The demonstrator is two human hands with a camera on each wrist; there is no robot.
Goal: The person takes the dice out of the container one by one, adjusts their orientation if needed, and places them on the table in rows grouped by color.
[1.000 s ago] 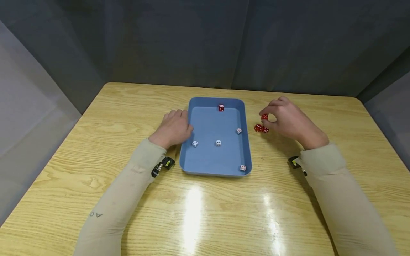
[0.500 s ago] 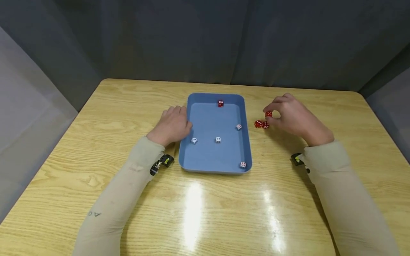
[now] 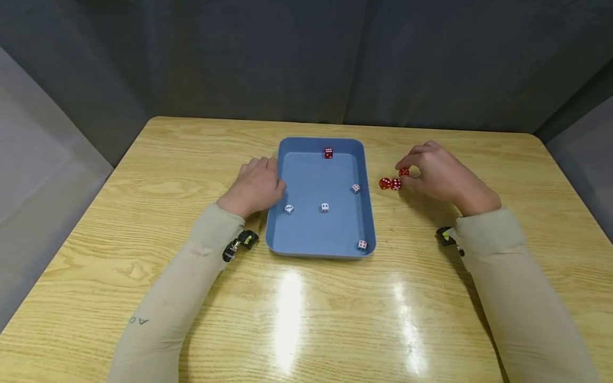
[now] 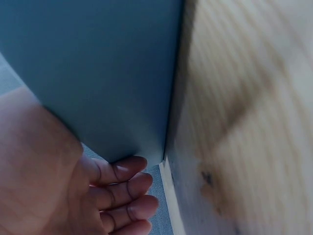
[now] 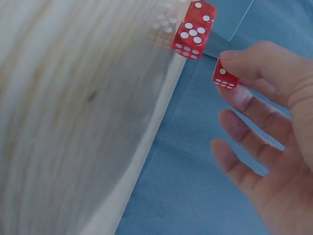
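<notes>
A blue tray (image 3: 321,253) lies mid-table with one red die (image 3: 328,153) at its far end and several white dice, one of them (image 3: 324,207) near the middle. To the right of the tray, my right hand (image 3: 437,174) pinches a red die (image 3: 404,172) between thumb and forefinger, just above the table. Two more red dice (image 3: 390,184) sit side by side on the wood right beside it; the right wrist view shows this pair (image 5: 194,28) and the pinched die (image 5: 225,75). My left hand (image 3: 256,186) rests on the table, its fingers (image 4: 122,188) relaxed against the tray's left wall (image 4: 98,73).
The wooden table (image 3: 158,175) is walled in by grey curtains at the back and both sides. Black wrist-camera mounts sit at my left cuff (image 3: 239,244) and right cuff (image 3: 445,235). Bare wood stretches in front of the tray and to its left.
My right hand has carried the pinched red die slightly to the right, relative to the two dice on the table. The left hand and the tray have stayed put.
</notes>
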